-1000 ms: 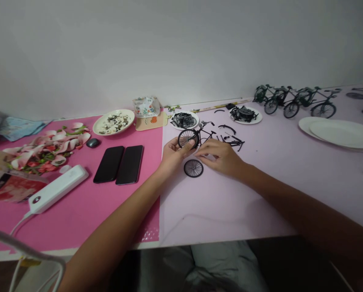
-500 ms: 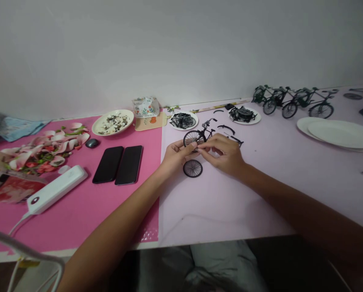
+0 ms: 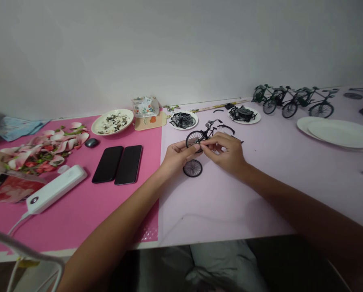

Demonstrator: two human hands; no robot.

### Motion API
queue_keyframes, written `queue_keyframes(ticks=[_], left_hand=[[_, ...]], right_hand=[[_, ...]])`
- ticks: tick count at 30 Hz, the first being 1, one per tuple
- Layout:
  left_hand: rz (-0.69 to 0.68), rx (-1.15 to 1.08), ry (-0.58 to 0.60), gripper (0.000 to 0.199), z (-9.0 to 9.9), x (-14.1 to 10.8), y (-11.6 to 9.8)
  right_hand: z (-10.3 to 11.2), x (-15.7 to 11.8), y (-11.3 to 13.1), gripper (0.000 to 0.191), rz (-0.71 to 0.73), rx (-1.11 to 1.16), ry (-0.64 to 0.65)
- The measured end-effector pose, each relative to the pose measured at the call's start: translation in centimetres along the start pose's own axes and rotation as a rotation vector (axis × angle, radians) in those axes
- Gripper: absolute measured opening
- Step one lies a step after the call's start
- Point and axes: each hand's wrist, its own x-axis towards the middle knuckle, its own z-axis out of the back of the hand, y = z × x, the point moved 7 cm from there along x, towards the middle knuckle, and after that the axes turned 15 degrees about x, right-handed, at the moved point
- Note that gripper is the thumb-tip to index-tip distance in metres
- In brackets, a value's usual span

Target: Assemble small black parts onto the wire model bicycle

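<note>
Between my two hands is a black model bicycle [image 3: 208, 130] with one spoked wheel fitted at its front and its handlebar pointing up. My left hand [image 3: 180, 155] is closed on the lower part of that wheel. The fingertips of my right hand [image 3: 225, 151] pinch close to the wheel's hub; whatever small piece sits between them is too small to make out. A loose black wheel [image 3: 193, 168] lies flat on the table just below my hands. Behind my right hand, a curved black mudguard-like strip [image 3: 226, 129] rests on the table.
Two plates of black parts [image 3: 196, 120] [image 3: 258, 117] stand at the back. Several assembled model bicycles [image 3: 291, 101] are at the back right, near stacked white plates [image 3: 346, 134]. Leftward lie two phones [image 3: 128, 164], a white power bank [image 3: 58, 188] and a petal pile [image 3: 49, 148].
The bicycle has shifted slightly right and tilted a little in my hands. My right fingertips have moved slightly up, close to the hub. The loose wheel has stayed put.
</note>
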Motion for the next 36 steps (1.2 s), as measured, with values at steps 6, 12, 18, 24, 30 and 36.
queue_keyframes(ticks=[6, 12, 18, 24, 30, 36], left_hand=[[-0.006, -0.001, -0.104, 0.05, 0.6, 0.3, 0.7], [-0.07, 0.052, -0.132, 0.042, 1.1, 0.6, 0.8], [-0.138, 0.175, -0.273, 0.04, 1.7, -0.1, -0.9], [-0.366, 0.38, -0.486, 0.035, 3.6, -0.7, -3.8], [-0.727, 0.862, -0.579, 0.024, 4.2, -1.7, -5.9], [-0.962, 1.113, -0.543, 0.017, 2.7, -2.3, -5.8]], right_hand=[[-0.1, -0.2, 0.2, 0.014, 0.134, 0.068, -0.006], [-0.2, 0.0, 0.5, 0.024, 0.151, 0.038, 0.067], [-0.4, 0.0, 0.2, 0.028, 0.114, 0.06, 0.119], [1.1, 0.7, -1.2, 0.019, 0.041, -0.041, 0.113], [1.1, 0.6, -4.6, 0.018, -0.202, -0.451, 0.499], [0.7, -0.2, -6.2, 0.019, -0.308, -0.586, 0.654]])
